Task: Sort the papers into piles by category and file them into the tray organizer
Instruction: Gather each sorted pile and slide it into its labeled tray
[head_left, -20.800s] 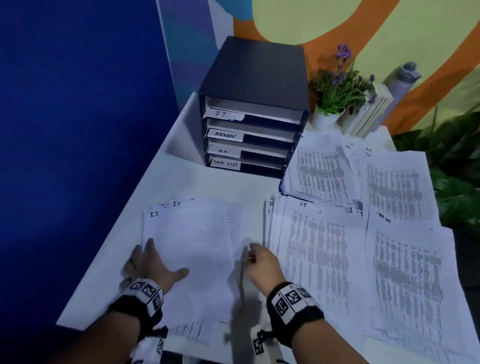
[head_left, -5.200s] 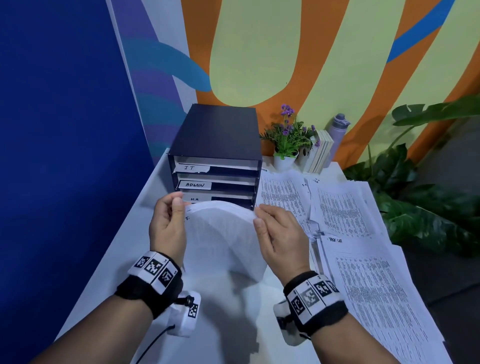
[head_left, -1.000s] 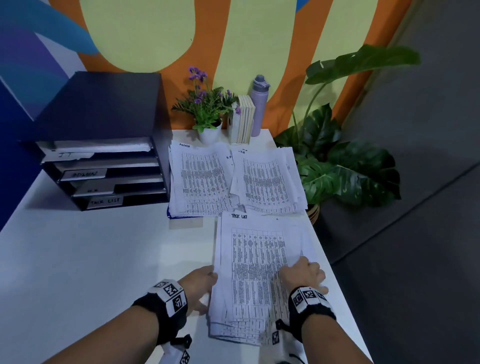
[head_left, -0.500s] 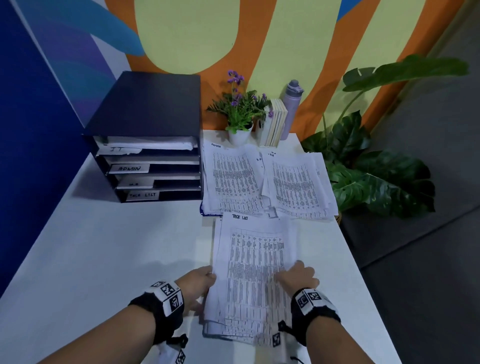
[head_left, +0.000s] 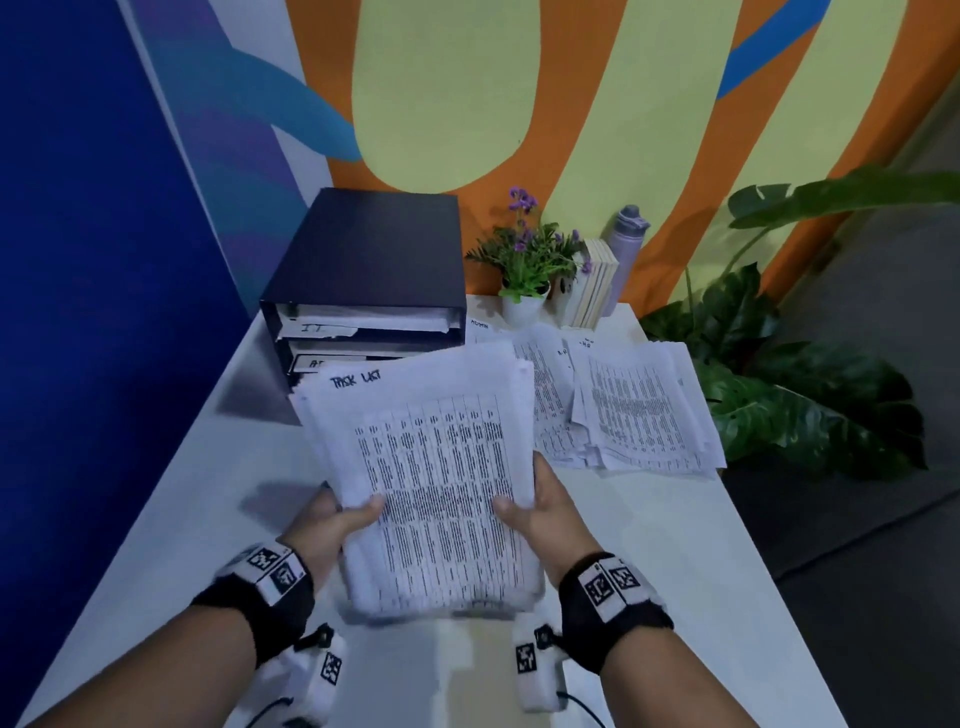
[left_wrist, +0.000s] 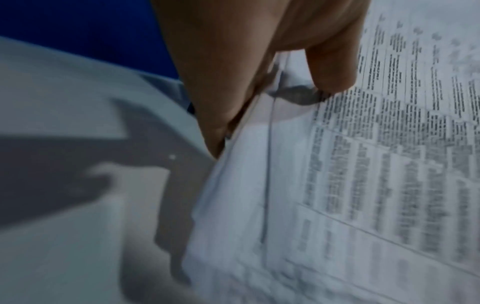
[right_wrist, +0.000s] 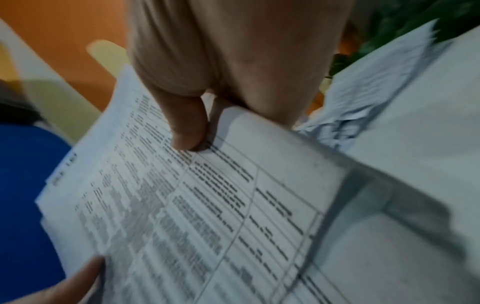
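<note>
A thick stack of printed sheets headed "TASK LIST" (head_left: 431, 478) is lifted off the white table (head_left: 675, 545). My left hand (head_left: 337, 517) grips its left edge, thumb on top. My right hand (head_left: 540, 512) grips the right edge the same way. The left wrist view shows my left hand (left_wrist: 259, 78) pinching the stack (left_wrist: 363, 185); the right wrist view shows my right hand (right_wrist: 207, 115) with its thumb pressed on the top sheet (right_wrist: 207, 205). The dark tray organizer (head_left: 369, 260) stands behind the stack, with papers in its top "IT" slot; the stack hides its lower slots.
Two more paper piles (head_left: 639, 410) lie at the back right of the table, labelled ADMIN and HR. Behind them stand a small flowerpot (head_left: 524, 306), upright books (head_left: 592, 286) and a purple bottle (head_left: 626, 244). A large leafy plant (head_left: 789, 374) borders the table's right edge.
The TASK LIST stack lay flat on the table under both hands; now both hands have lifted it and brought it left, in front of the organizer.
</note>
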